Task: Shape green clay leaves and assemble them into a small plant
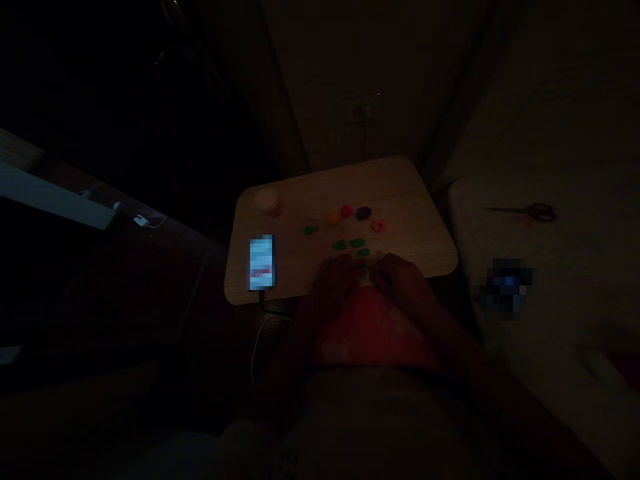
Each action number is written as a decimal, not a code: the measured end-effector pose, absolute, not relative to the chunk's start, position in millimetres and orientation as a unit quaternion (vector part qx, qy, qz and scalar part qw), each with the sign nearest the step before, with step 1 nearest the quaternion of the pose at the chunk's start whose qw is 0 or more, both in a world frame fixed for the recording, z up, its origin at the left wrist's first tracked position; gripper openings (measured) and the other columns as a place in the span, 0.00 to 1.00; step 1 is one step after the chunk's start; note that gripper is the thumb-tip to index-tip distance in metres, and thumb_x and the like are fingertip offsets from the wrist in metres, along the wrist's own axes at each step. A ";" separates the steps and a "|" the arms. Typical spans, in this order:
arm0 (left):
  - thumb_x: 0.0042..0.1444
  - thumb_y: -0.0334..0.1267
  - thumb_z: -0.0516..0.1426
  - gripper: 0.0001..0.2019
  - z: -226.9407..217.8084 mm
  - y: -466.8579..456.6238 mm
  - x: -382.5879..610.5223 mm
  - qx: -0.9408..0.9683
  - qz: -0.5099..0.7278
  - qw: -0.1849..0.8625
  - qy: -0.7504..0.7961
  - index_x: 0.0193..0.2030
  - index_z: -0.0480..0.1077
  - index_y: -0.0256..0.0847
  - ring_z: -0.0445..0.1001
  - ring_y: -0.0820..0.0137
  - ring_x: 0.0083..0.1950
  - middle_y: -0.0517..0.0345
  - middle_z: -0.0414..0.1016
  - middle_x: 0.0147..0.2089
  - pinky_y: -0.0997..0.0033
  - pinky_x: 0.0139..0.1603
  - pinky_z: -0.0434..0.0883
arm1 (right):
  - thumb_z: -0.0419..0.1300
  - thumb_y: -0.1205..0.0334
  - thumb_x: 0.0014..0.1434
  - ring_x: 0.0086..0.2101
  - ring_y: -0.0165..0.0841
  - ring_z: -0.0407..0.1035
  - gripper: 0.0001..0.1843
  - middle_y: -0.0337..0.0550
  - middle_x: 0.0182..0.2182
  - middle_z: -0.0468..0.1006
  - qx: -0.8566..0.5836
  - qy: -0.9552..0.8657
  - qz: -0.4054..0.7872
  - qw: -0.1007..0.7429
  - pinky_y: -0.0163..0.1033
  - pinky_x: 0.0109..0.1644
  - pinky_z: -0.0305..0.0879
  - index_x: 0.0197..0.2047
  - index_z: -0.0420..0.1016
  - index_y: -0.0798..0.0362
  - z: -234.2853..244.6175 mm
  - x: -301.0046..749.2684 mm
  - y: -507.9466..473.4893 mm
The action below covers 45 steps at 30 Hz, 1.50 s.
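The scene is very dark. My left hand (336,280) and my right hand (399,279) rest together at the near edge of a small wooden table (400,193). Their fingertips meet around a small green clay piece (364,266), fingers curled as in a pinch. Just beyond lie more green clay bits (356,243), and farther back an orange ball (332,218), a red ball (346,211), a dark purple lump (363,213) and a pink flower shape (379,227).
A lit phone (261,262) lies at the table's left front, with a cable hanging below. A pale round tub (267,199) stands at the back left. Scissors (530,212) lie on the bed to the right. A wall socket (367,108) is behind.
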<state>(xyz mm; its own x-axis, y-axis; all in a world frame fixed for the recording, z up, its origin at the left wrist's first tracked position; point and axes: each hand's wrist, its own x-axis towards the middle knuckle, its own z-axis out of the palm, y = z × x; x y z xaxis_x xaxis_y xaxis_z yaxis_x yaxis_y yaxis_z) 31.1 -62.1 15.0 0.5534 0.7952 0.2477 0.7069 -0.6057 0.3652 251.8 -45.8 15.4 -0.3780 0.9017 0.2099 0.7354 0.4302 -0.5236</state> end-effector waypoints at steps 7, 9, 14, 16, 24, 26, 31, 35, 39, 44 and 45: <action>0.69 0.34 0.57 0.15 14.0 -61.7 30.4 0.875 0.204 0.106 0.427 0.59 0.77 0.46 0.67 0.55 0.72 0.54 0.73 0.71 0.43 0.70 0.65 | 0.60 0.67 0.67 0.36 0.38 0.76 0.09 0.49 0.37 0.81 -0.505 -0.808 0.184 0.242 0.40 0.41 0.68 0.37 0.82 0.53 18.1 249.9 -45.8; 0.68 0.34 0.57 0.15 13.4 -61.3 30.2 0.876 0.204 0.102 0.425 0.59 0.77 0.45 0.67 0.55 0.71 0.54 0.74 0.70 0.43 0.69 0.66 | 0.59 0.68 0.67 0.37 0.39 0.76 0.09 0.49 0.38 0.81 -0.503 -0.809 0.185 0.241 0.40 0.42 0.68 0.38 0.82 0.54 18.3 249.3 -47.2; 0.68 0.34 0.57 0.15 12.7 -60.9 30.2 0.877 0.193 0.106 0.427 0.59 0.77 0.46 0.66 0.55 0.72 0.55 0.73 0.71 0.43 0.71 0.64 | 0.59 0.68 0.67 0.36 0.38 0.75 0.09 0.50 0.38 0.81 -0.514 -0.806 0.179 0.232 0.40 0.42 0.68 0.38 0.81 0.54 17.1 249.7 -50.0; 0.69 0.34 0.57 0.15 13.1 -61.2 30.4 0.876 0.192 0.106 0.429 0.59 0.77 0.46 0.66 0.55 0.72 0.55 0.73 0.71 0.43 0.71 0.64 | 0.59 0.68 0.67 0.37 0.38 0.75 0.09 0.50 0.38 0.81 -0.509 -0.808 0.182 0.234 0.40 0.42 0.68 0.38 0.81 0.54 17.0 250.3 -50.7; 0.69 0.34 0.57 0.15 14.0 -61.7 29.2 0.881 0.189 0.103 0.421 0.59 0.77 0.44 0.65 0.55 0.73 0.55 0.71 0.72 0.44 0.72 0.64 | 0.59 0.68 0.67 0.35 0.37 0.74 0.10 0.49 0.37 0.81 -0.515 -0.812 0.178 0.208 0.40 0.40 0.65 0.37 0.82 0.54 20.4 248.8 -50.6; 0.68 0.34 0.57 0.14 13.8 -61.4 28.5 0.883 0.183 0.107 0.419 0.58 0.78 0.44 0.64 0.55 0.73 0.55 0.71 0.73 0.45 0.72 0.63 | 0.59 0.69 0.67 0.34 0.37 0.75 0.10 0.49 0.37 0.81 -0.517 -0.813 0.173 0.207 0.39 0.39 0.65 0.37 0.82 0.54 20.0 248.3 -51.2; 0.68 0.34 0.57 0.14 13.7 -60.3 27.6 0.883 0.175 0.108 0.423 0.56 0.79 0.45 0.64 0.54 0.73 0.56 0.71 0.73 0.43 0.72 0.64 | 0.58 0.69 0.68 0.37 0.37 0.75 0.10 0.50 0.40 0.82 -0.511 -0.813 0.182 0.212 0.38 0.41 0.66 0.40 0.81 0.54 17.5 247.9 -53.8; 0.68 0.34 0.57 0.14 14.3 -60.3 27.7 0.884 0.173 0.109 0.420 0.56 0.79 0.45 0.64 0.55 0.73 0.56 0.71 0.73 0.44 0.72 0.64 | 0.58 0.68 0.67 0.36 0.37 0.74 0.10 0.50 0.39 0.81 -0.522 -0.808 0.181 0.205 0.38 0.40 0.65 0.38 0.81 0.54 17.2 247.1 -55.1; 0.68 0.34 0.57 0.14 14.9 -61.0 28.0 0.884 0.182 0.105 0.418 0.56 0.79 0.44 0.65 0.55 0.72 0.54 0.72 0.72 0.44 0.72 0.64 | 0.58 0.68 0.68 0.35 0.35 0.74 0.10 0.49 0.39 0.81 -0.523 -0.803 0.181 0.221 0.37 0.38 0.63 0.38 0.80 0.54 18.6 246.9 -60.2; 0.68 0.34 0.57 0.13 14.0 -60.3 27.3 0.884 0.190 0.107 0.414 0.55 0.79 0.44 0.64 0.54 0.72 0.55 0.72 0.72 0.44 0.71 0.64 | 0.57 0.68 0.68 0.34 0.35 0.74 0.10 0.49 0.39 0.81 -0.523 -0.802 0.183 0.224 0.38 0.37 0.63 0.38 0.80 0.54 22.9 247.8 -63.9; 0.68 0.34 0.57 0.13 13.8 -60.1 27.0 0.884 0.190 0.108 0.413 0.55 0.79 0.44 0.64 0.54 0.72 0.55 0.71 0.72 0.44 0.72 0.64 | 0.58 0.69 0.68 0.34 0.35 0.75 0.10 0.49 0.39 0.81 -0.518 -0.803 0.188 0.228 0.37 0.37 0.64 0.37 0.80 0.54 23.5 247.8 -63.7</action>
<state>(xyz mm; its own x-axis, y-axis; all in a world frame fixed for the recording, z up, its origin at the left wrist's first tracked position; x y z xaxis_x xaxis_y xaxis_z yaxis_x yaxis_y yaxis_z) 27.0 -60.1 13.8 0.5874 0.7707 0.2470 0.6890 -0.6364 0.3470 247.8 -63.7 23.5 -0.3596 0.9173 0.1708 0.7456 0.3925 -0.5386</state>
